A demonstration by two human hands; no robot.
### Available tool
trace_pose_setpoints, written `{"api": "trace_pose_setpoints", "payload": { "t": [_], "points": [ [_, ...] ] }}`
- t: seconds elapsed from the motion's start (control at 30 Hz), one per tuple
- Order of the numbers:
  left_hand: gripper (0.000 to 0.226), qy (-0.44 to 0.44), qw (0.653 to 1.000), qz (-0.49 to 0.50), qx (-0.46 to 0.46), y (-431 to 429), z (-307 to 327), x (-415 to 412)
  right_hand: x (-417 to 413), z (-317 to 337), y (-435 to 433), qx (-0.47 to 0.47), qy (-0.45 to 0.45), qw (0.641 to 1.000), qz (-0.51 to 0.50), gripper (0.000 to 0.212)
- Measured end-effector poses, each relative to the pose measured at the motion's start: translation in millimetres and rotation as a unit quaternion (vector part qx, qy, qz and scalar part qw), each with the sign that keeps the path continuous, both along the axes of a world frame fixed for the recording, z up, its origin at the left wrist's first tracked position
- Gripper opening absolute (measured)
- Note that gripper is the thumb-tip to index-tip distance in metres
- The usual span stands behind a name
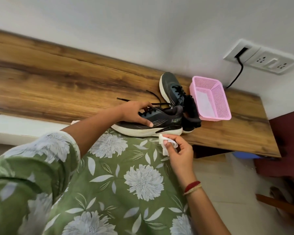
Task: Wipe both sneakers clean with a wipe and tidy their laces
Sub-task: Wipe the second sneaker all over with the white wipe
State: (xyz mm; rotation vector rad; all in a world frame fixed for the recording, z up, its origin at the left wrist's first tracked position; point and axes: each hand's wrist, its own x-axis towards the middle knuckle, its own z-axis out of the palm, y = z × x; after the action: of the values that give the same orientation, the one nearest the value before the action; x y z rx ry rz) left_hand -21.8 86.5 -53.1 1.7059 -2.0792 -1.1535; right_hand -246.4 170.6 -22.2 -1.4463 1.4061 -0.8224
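Note:
Two dark grey sneakers with white soles lie on a wooden table (58, 85). The near sneaker (163, 122) lies along the table's front edge, its black laces loose and trailing behind it. My left hand (136, 114) grips this sneaker over its toe and lace area, thumb on its side. Just below its heel sole, my right hand (178, 151) pinches a crumpled white wipe (165, 145), which touches or nearly touches the sole. The far sneaker (175, 92) lies behind, next to a pink basket, with its laces threaded.
A pink plastic basket (217, 94) stands at the right of the sneakers, near the wall. A wall socket (265, 56) with a black cable hangs above it. A dark red cabinet (287, 141) stands to the right of the table.

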Motion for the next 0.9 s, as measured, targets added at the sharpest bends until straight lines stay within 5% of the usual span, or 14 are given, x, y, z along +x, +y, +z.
{"api": "trace_pose_setpoints", "payload": {
  "t": [0.1,0.37,0.47,0.57,0.7,0.9],
  "points": [
    [0.090,0.039,0.999,-0.031,-0.011,-4,6,-15,-6,3,4,0.000,-0.026,1.000,-0.007,0.029],
    [0.054,-0.176,0.973,-0.071,-0.128,-20,38,-41,-12,10,3,0.001,-0.074,0.996,-0.043,0.025],
    [0.041,-0.114,0.987,-0.016,-0.109,-18,53,-29,-16,19,0,-0.009,-0.094,0.994,-0.058,0.026],
    [0.029,0.038,0.988,0.118,-0.088,-10,70,-11,-23,29,-6,-0.028,-0.119,0.989,-0.083,0.026],
    [0.023,0.226,0.904,0.341,-0.126,8,68,0,-24,35,-10,-0.015,-0.143,0.984,-0.104,0.022],
    [0.040,0.349,0.745,0.558,-0.107,40,19,-1,-5,31,-5,-0.001,-0.141,0.987,-0.073,0.022]
  ]
}}
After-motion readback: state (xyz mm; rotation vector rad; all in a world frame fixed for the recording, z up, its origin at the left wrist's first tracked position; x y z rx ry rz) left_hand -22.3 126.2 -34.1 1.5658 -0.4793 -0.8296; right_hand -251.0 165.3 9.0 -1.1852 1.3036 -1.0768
